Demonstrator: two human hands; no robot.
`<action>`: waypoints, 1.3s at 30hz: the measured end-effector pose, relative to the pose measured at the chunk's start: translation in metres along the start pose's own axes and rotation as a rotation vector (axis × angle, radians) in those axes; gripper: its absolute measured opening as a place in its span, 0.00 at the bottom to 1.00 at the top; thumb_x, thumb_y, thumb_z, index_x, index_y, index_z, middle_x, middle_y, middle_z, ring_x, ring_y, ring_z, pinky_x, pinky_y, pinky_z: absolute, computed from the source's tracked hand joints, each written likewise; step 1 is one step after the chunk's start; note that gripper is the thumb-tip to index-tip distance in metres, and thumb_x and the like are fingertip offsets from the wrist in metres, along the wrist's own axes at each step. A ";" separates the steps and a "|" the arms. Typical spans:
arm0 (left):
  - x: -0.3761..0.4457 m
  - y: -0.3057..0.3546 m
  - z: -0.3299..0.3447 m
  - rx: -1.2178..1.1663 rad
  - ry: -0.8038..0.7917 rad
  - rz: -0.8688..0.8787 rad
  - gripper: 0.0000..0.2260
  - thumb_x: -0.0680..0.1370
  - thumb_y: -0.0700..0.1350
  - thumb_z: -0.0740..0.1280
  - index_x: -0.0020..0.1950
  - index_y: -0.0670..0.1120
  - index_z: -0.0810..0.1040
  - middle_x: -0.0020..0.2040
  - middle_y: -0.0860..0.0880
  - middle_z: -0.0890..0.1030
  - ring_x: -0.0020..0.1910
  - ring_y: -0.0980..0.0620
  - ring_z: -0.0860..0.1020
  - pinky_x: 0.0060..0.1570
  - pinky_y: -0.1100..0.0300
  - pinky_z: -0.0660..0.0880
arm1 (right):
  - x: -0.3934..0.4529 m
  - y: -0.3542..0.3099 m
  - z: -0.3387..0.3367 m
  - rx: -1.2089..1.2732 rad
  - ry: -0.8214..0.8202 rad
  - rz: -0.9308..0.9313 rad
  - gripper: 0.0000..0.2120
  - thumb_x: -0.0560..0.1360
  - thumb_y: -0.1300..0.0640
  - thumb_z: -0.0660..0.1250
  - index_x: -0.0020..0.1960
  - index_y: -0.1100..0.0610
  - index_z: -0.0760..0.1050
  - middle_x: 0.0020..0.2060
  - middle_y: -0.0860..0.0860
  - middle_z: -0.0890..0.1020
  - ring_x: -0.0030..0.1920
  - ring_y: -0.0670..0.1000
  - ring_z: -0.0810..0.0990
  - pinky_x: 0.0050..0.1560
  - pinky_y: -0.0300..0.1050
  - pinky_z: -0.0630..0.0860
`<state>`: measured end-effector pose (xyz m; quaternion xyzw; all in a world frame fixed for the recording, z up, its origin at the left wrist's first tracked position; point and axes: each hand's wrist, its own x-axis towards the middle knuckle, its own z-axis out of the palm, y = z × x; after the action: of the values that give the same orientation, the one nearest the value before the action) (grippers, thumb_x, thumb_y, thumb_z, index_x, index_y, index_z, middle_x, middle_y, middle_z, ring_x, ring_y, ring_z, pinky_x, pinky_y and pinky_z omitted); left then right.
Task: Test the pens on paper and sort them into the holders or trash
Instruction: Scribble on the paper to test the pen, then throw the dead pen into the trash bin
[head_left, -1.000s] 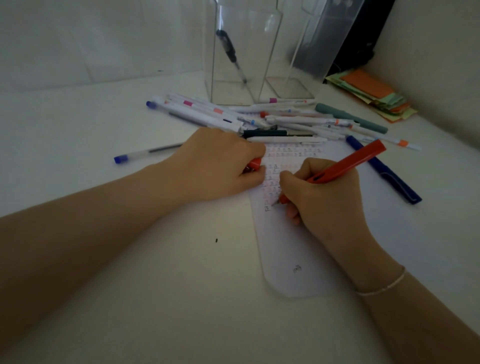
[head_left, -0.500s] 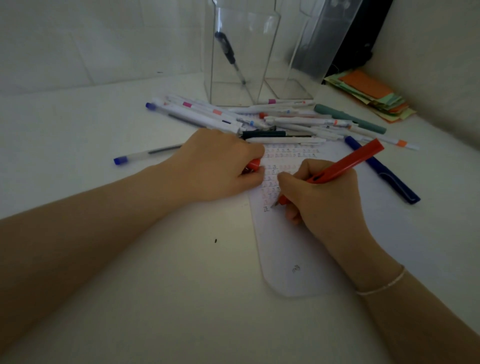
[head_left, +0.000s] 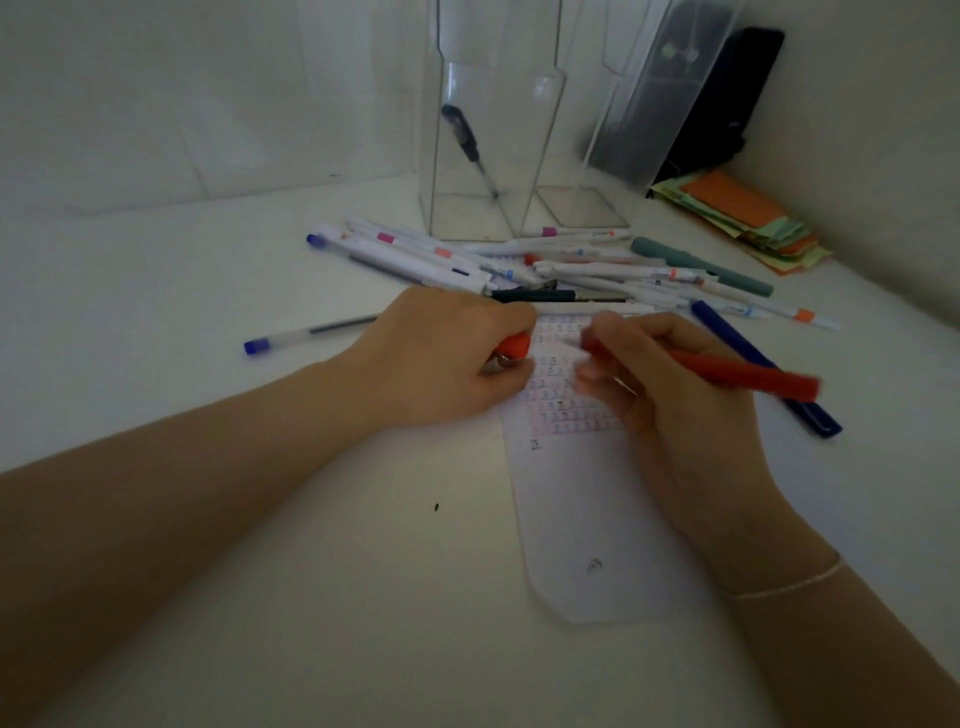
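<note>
My right hand (head_left: 660, 384) grips a red pen (head_left: 748, 378), blurred, its tip lifted off the paper and pointing left toward my left hand. My left hand (head_left: 441, 358) is closed around the pen's red cap (head_left: 514, 345) and rests on the left edge of the paper strip (head_left: 582, 509), which carries rows of small test marks. A heap of pens (head_left: 519, 265) lies just beyond both hands. Behind it stand two clear holders: the left holder (head_left: 485, 156) has one dark pen inside, the right holder (head_left: 587, 202) looks empty.
A blue-capped clear pen (head_left: 306, 335) lies left of my left hand. A dark blue pen (head_left: 769, 369) and a grey-green pen (head_left: 701, 265) lie to the right. Coloured paper notes (head_left: 743, 218) are stacked at the back right by the wall.
My right hand has lifted the red pen off the paper and swung it flatter, tip now toward the cap in my left hand. My left hand has stayed put.
</note>
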<state>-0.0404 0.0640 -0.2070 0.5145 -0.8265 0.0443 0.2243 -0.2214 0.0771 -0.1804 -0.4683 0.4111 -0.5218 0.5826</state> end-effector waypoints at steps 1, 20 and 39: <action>0.000 0.001 0.000 -0.003 -0.002 0.007 0.10 0.75 0.53 0.63 0.39 0.52 0.65 0.28 0.58 0.64 0.26 0.59 0.64 0.29 0.60 0.65 | 0.001 0.000 0.001 0.111 -0.022 0.036 0.05 0.65 0.57 0.69 0.34 0.59 0.80 0.33 0.54 0.84 0.32 0.50 0.82 0.36 0.41 0.80; -0.002 0.008 -0.005 -0.181 0.050 0.093 0.07 0.74 0.52 0.57 0.44 0.50 0.68 0.38 0.60 0.65 0.33 0.59 0.63 0.31 0.60 0.64 | 0.007 0.005 -0.001 0.202 -0.203 0.108 0.18 0.73 0.51 0.60 0.36 0.61 0.82 0.35 0.58 0.84 0.37 0.56 0.84 0.44 0.47 0.82; 0.029 0.053 -0.017 -0.449 0.084 0.050 0.07 0.77 0.50 0.55 0.45 0.53 0.72 0.40 0.54 0.77 0.36 0.55 0.74 0.38 0.57 0.72 | 0.004 -0.043 -0.018 -0.332 -0.122 -0.181 0.07 0.74 0.59 0.68 0.43 0.64 0.80 0.30 0.59 0.80 0.29 0.54 0.76 0.31 0.43 0.75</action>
<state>-0.0919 0.0695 -0.1715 0.4289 -0.8179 -0.1137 0.3663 -0.2479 0.0708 -0.1424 -0.6237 0.4117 -0.4678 0.4718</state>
